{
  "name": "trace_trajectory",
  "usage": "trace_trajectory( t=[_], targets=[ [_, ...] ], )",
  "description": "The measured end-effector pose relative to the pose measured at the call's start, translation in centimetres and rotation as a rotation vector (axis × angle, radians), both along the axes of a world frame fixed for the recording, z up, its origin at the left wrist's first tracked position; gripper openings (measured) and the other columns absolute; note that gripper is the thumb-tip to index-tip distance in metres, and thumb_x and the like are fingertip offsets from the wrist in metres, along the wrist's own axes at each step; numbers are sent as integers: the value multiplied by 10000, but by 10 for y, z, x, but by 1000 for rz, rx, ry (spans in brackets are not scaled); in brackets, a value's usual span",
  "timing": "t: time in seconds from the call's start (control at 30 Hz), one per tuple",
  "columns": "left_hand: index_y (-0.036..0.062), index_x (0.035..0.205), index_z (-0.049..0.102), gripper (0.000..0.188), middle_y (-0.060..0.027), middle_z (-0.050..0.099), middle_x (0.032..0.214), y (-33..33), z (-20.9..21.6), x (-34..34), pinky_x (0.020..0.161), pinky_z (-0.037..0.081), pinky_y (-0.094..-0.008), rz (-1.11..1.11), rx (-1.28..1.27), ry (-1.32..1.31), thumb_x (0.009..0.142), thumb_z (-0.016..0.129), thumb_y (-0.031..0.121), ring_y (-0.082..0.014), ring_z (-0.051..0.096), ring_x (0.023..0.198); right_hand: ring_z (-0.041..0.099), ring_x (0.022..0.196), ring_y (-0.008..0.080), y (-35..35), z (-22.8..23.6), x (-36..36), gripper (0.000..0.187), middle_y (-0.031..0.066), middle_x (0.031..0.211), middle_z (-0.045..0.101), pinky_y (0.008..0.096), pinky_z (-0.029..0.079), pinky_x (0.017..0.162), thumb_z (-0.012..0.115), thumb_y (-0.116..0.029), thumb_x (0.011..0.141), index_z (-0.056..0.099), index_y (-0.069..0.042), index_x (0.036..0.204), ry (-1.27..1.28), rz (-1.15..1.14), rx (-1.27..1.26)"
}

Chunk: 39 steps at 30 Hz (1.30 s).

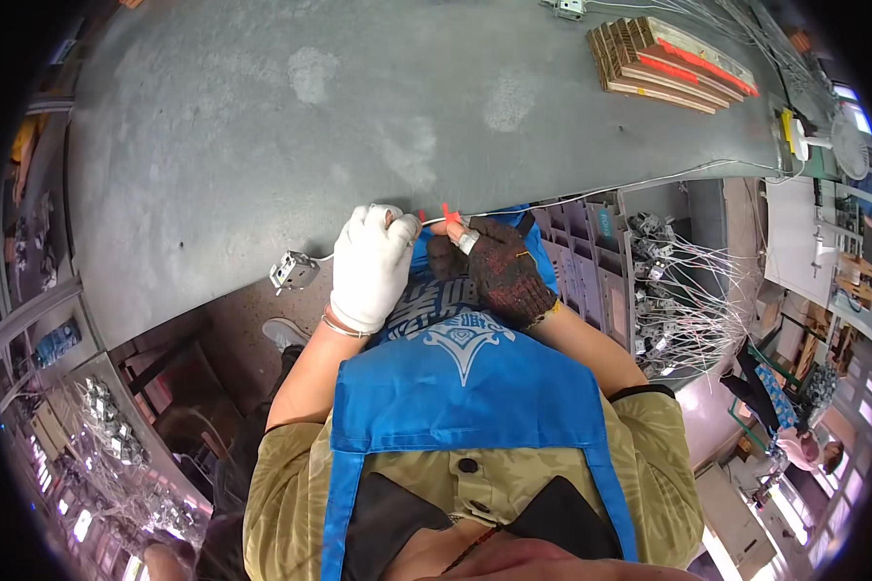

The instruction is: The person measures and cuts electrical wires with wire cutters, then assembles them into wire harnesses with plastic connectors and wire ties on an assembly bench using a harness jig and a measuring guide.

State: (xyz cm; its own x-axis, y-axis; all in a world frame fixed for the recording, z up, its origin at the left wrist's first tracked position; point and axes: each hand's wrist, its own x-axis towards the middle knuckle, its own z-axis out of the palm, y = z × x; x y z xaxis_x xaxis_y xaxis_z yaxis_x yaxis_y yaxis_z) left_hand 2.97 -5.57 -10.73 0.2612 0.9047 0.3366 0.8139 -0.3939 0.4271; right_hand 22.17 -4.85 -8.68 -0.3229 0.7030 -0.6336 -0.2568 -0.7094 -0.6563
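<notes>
A thin white cable (601, 191) runs along the front edge of the grey table and passes through both my hands. My left hand (370, 266), in a white glove, has its fingers closed around it. From that hand's left side the cable leads to a small silver metal box-like part (294, 272), hanging at the table edge. My right hand (507, 271), in a dark glove with bare fingertips, pinches the cable beside a piece of red tape (451, 215). A second bit of red shows between the hands. Part of the left fingertips is hidden.
The grey table (213, 145) fills the area ahead. Stacked boards (673, 66) with red edges lie at its far right, near another metal part (569, 8). Many metal parts with white wires (683, 290) hang on the right; more (111, 421) sit at lower left.
</notes>
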Motion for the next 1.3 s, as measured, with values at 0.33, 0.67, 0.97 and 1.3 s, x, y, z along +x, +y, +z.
trace_trajectory(
  t=[0.33, 0.67, 0.97, 1.3],
  targets=[
    [113, 980, 662, 270, -73, 624, 929, 1, -2, -2, 720, 518, -406, -32, 5, -12, 758, 784, 23, -305, 602, 855, 644, 748, 171, 2, -3, -7, 230, 68, 848, 686, 312, 520, 682, 666, -206, 984, 725, 10, 1035, 177, -117, -145],
    [109, 985, 666, 276, -78, 629, 937, 0, -1, -2, 719, 515, -410, -40, -14, 1, 746, 771, 19, -309, 602, 857, 680, 760, 287, -11, -23, -4, 203, 152, 854, 714, 401, 512, 687, 634, -180, 998, 726, 0, 1009, -590, 119, 654],
    [104, 966, 668, 231, -75, 624, 938, 1, 1, -2, 726, 524, -404, -34, -24, 16, 758, 744, 37, -300, 601, 860, 682, 809, 299, -7, -24, 5, 235, 156, 899, 737, 380, 514, 753, 623, -213, 1008, 738, -11, 976, -595, 170, 642],
    [111, 949, 668, 192, -61, 611, 932, 2, 3, -2, 717, 539, -396, -31, -18, 26, 768, 703, 57, -286, 606, 860, 697, 888, 174, -15, -9, 7, 337, 128, 967, 764, 323, 531, 842, 637, -275, 1021, 726, 45, 1074, -334, -29, 295]
  ],
)
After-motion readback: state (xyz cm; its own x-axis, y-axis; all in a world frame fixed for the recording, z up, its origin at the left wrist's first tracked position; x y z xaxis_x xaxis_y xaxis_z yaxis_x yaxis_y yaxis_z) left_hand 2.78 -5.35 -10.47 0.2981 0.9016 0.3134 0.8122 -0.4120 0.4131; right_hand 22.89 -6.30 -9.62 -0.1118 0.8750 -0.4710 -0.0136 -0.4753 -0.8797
